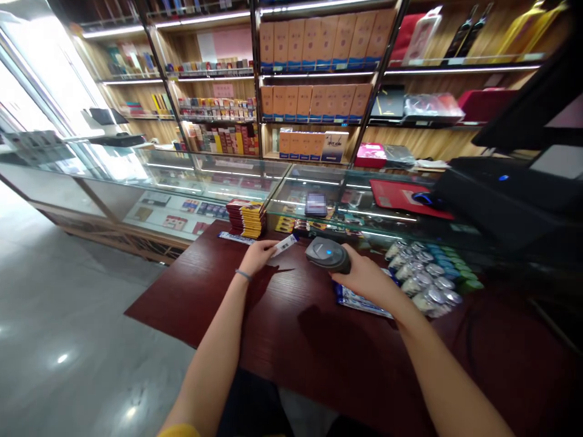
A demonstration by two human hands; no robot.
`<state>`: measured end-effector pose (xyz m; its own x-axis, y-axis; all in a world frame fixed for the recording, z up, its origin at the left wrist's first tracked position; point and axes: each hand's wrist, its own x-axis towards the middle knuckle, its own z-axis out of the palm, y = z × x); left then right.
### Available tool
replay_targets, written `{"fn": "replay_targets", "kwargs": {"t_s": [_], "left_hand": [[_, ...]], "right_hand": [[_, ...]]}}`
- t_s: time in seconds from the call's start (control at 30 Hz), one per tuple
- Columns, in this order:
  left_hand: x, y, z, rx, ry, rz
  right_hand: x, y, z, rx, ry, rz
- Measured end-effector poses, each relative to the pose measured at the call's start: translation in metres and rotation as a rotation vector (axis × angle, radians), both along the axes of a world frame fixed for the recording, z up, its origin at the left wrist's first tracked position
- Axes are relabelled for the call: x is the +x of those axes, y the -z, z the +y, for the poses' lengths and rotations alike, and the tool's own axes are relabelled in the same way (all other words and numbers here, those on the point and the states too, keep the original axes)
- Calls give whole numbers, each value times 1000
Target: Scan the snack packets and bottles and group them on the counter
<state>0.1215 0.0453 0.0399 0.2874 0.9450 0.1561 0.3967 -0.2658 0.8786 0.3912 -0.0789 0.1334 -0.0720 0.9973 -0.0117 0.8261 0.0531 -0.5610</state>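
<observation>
My left hand point(259, 257) pinches one end of a slim white-and-blue packet point(285, 245), held above the dark red wooden table point(282, 315) with what looks like a barcode facing up. Closed round a grey handheld barcode scanner point(328, 254), my right hand point(363, 273) points its head left toward the packet; a small blue light shows on top. A pile of blue-and-white packets point(362, 300) lies under my right forearm, partly hidden by it. Another such packet point(237, 238) lies flat past my left hand, in front of a stack of red and yellow packs point(246, 218).
Several rows of small silver-topped containers point(421, 276) stand right of my right hand, with blue and green ones behind. A glass display counter point(204, 176) borders the table's far side. On it are a red mat point(401, 197) and a dark monitor stand point(483, 194). Stocked shelves line the wall.
</observation>
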Motion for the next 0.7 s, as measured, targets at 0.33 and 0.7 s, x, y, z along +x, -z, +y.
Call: {"fn": "replay_targets", "kwargs": {"t_s": [0.33,0.7], "left_hand": [[-4,-4,-4,59,41,166],[7,-17,-15,322,-191,363]], "right_hand": [[-14,3,-5,-43,-58,-50],[-10,4,-1,56,38,-26]]}}
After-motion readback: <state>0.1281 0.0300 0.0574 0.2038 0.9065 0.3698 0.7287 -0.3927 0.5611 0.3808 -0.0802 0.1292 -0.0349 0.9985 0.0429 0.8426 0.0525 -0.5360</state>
